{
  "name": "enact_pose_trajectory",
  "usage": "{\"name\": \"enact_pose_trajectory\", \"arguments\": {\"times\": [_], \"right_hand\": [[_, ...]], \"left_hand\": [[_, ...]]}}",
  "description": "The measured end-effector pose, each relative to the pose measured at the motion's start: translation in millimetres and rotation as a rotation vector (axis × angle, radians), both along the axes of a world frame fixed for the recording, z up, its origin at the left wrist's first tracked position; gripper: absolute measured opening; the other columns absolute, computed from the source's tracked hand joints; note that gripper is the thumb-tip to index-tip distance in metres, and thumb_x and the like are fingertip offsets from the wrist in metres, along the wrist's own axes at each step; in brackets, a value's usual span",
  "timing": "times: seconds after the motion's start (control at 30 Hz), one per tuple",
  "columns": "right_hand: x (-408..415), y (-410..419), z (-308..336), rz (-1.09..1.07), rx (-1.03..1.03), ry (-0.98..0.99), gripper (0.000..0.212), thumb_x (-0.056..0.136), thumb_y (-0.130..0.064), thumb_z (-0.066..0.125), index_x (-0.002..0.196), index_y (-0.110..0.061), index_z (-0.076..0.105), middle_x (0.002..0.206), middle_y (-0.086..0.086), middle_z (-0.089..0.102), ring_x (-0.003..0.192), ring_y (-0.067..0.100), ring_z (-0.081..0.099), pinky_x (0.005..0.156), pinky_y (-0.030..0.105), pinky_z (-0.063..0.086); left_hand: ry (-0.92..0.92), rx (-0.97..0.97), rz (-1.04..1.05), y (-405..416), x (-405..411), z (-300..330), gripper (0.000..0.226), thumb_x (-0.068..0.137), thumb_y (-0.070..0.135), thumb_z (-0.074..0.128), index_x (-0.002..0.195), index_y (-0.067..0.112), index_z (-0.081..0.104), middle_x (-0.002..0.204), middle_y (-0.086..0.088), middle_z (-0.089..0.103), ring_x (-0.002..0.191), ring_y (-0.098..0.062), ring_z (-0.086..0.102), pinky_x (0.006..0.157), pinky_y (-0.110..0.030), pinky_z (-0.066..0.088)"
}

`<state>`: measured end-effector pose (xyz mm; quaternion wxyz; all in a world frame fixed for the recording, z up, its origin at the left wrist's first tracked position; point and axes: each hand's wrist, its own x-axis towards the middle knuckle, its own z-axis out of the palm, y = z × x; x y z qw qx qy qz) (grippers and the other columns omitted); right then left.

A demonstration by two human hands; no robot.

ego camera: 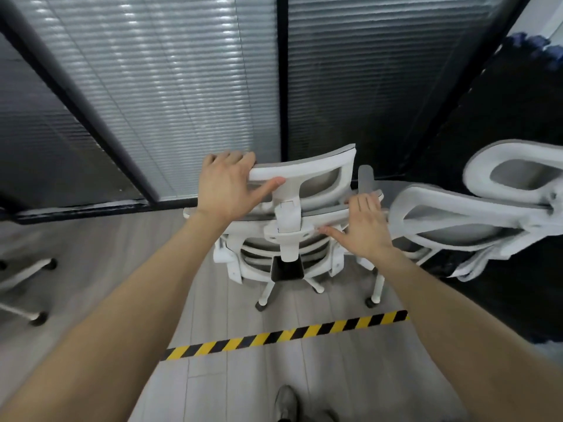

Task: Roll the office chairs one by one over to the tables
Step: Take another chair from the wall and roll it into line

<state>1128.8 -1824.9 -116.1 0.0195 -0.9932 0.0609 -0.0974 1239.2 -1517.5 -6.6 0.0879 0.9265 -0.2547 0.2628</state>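
Gripping headrest [320, 172] of office chair [286, 239] with left hand [227, 187], fingers curled over top edge, thumb beneath. Right hand [362, 229] flat on backrest rim, fingers spread. Chair beside glass partition [182, 86]; second chair [475, 214] waiting. No tables visible: rolling barely begun.

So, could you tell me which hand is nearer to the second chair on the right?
Right. The right hand rests on the middle chair backrest beside the second chair; the left hand grips the headrest, farther away.
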Motion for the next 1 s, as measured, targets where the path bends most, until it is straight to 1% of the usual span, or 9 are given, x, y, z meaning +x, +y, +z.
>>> {"name": "enact_pose_trajectory", "arguments": {"times": [0.1, 0.17, 0.27, 0.37, 0.43, 0.63, 0.73, 0.87, 1.0], "right_hand": [[-7, 1, -4, 0.082, 0.036, -0.036, 0.092, 0.089, -0.091, 0.053, 0.126, -0.007, 0.059, 0.121, 0.009, 0.059, 0.125, 0.032, 0.049, 0.122, 0.049, 0.039], [-13, 5, -7, 0.124, 0.059, -0.066, 0.088, 0.09, -0.09, 0.054, 0.125, -0.009, 0.06, 0.119, 0.006, 0.059, 0.122, 0.03, 0.051, 0.12, 0.048, 0.04], [-22, 11, -8, 0.163, 0.068, -0.048, 0.087, 0.089, -0.094, 0.051, 0.124, -0.015, 0.059, 0.118, 0.001, 0.058, 0.12, 0.026, 0.051, 0.117, 0.046, 0.042], [-32, 12, -8, 0.234, 0.067, -0.061, 0.086, 0.087, -0.098, 0.049, 0.118, -0.019, 0.059, 0.113, -0.002, 0.058, 0.114, 0.022, 0.053, 0.111, 0.041, 0.044], [-40, 13, -10, 0.271, 0.049, -0.075, 0.087, 0.086, -0.099, 0.048, 0.118, -0.019, 0.06, 0.112, -0.001, 0.059, 0.113, 0.022, 0.054, 0.11, 0.041, 0.044], [-61, 27, -13, 0.358, 0.043, -0.083, 0.087, 0.086, -0.1, 0.046, 0.116, -0.02, 0.058, 0.112, 0.0, 0.058, 0.112, 0.023, 0.053, 0.109, 0.043, 0.044], [-72, 40, -11, 0.421, 0.049, -0.083, 0.087, 0.086, -0.101, 0.044, 0.115, -0.02, 0.056, 0.111, -0.001, 0.056, 0.111, 0.022, 0.052, 0.109, 0.042, 0.044], [-85, 67, -12, 0.483, 0.042, -0.068, 0.084, 0.086, -0.097, 0.047, 0.115, -0.019, 0.056, 0.11, -0.002, 0.055, 0.11, 0.022, 0.051, 0.11, 0.042, 0.043], [-91, 104, -12, 0.58, 0.054, -0.053, 0.083, 0.087, -0.096, 0.048, 0.113, -0.017, 0.056, 0.108, -0.001, 0.055, 0.109, 0.024, 0.051, 0.112, 0.045, 0.043]], "left_hand": [[-0.034, -0.049, 0.0, 12, -12, -4, 0.074, 0.097, 0.09, 0.049, 0.087, 0.017, 0.061, 0.075, 0.002, 0.061, 0.076, -0.028, 0.06, 0.087, -0.047, 0.046], [-0.054, -0.064, 0.008, 21, -23, -6, 0.073, 0.096, 0.089, 0.051, 0.087, 0.017, 0.06, 0.075, 0.002, 0.062, 0.076, -0.028, 0.059, 0.086, -0.046, 0.045], [-0.081, -0.07, 0.04, 32, -43, -8, 0.075, 0.096, 0.089, 0.05, 0.085, 0.015, 0.059, 0.074, 0.0, 0.06, 0.076, -0.028, 0.059, 0.084, -0.044, 0.043], [-0.14, -0.096, 0.067, 41, -66, -13, 0.072, 0.095, 0.086, 0.058, 0.082, 0.015, 0.059, 0.072, 0.001, 0.056, 0.072, -0.027, 0.056, 0.079, -0.042, 0.04], [-0.18, -0.117, 0.091, 46, -84, -16, 0.071, 0.094, 0.085, 0.061, 0.081, 0.016, 0.058, 0.071, 0.002, 0.054, 0.07, -0.025, 0.054, 0.077, -0.041, 0.039], [-0.247, -0.151, 0.191, 63, -138, -23, 0.071, 0.093, 0.084, 0.063, 0.078, 0.016, 0.056, 0.07, 0.0, 0.053, 0.068, -0.025, 0.051, 0.073, -0.043, 0.041], [-0.252, -0.135, 0.242, 79, -162, -23, 0.07, 0.093, 0.084, 0.064, 0.078, 0.016, 0.054, 0.071, -0.001, 0.053, 0.069, -0.025, 0.051, 0.073, -0.044, 0.043], [-0.25, -0.119, 0.305, 109, -194, -26, 0.068, 0.093, 0.083, 0.065, 0.079, 0.018, 0.051, 0.075, 0.001, 0.052, 0.071, -0.024, 0.048, 0.074, -0.041, 0.038], [-0.255, -0.102, 0.401, 146, -231, -27, 0.068, 0.092, 0.084, 0.066, 0.082, 0.018, 0.054, 0.077, 0.0, 0.053, 0.074, -0.025, 0.05, 0.074, -0.045, 0.041]]}}
